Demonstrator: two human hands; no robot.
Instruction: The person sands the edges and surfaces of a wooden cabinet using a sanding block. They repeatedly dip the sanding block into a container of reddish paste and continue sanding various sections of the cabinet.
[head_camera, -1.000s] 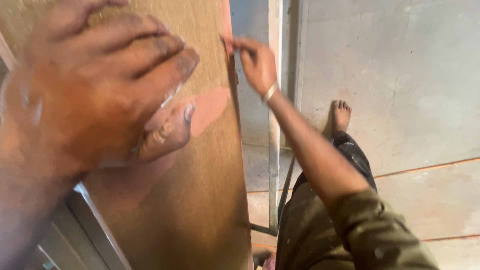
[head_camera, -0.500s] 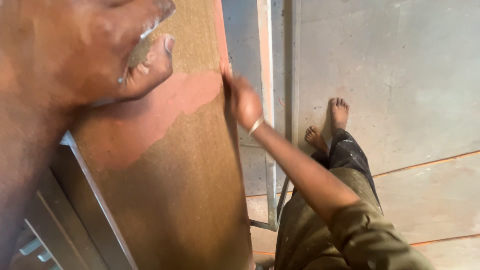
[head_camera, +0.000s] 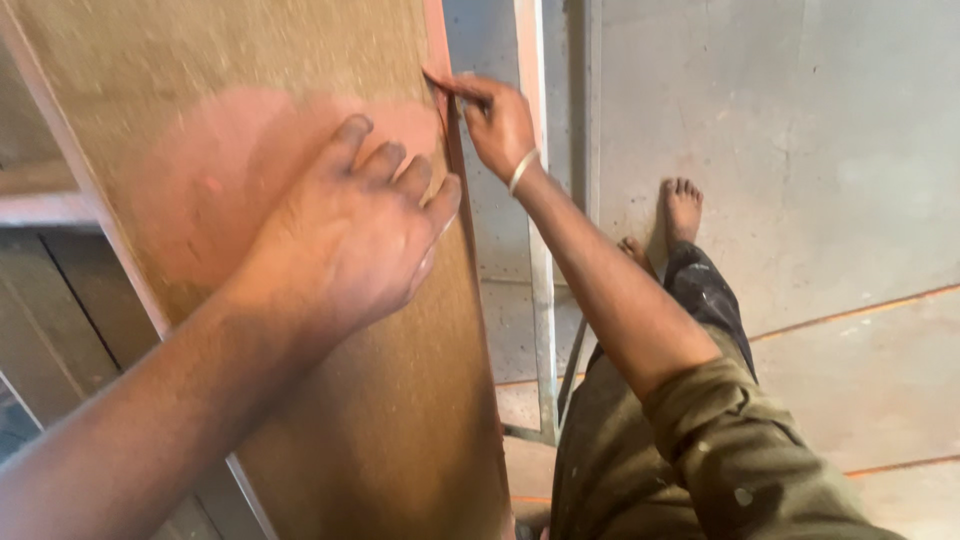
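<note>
I see a board (head_camera: 380, 400) of coarse, matt brown particle wood, its face grainy and rough. A smeared patch of pinkish filler (head_camera: 215, 190) looks smoother and dull. My left hand (head_camera: 345, 240) is dusted with pale powder. A bangle (head_camera: 522, 170) on my right wrist looks like shiny pale metal. My trousers (head_camera: 640, 470) are olive cloth, paint-speckled. The floor (head_camera: 850, 150) looks like matt grey concrete.

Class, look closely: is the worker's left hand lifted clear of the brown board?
No. The left hand lies flat against the brown board, fingers spread over a pinkish smear.
</note>
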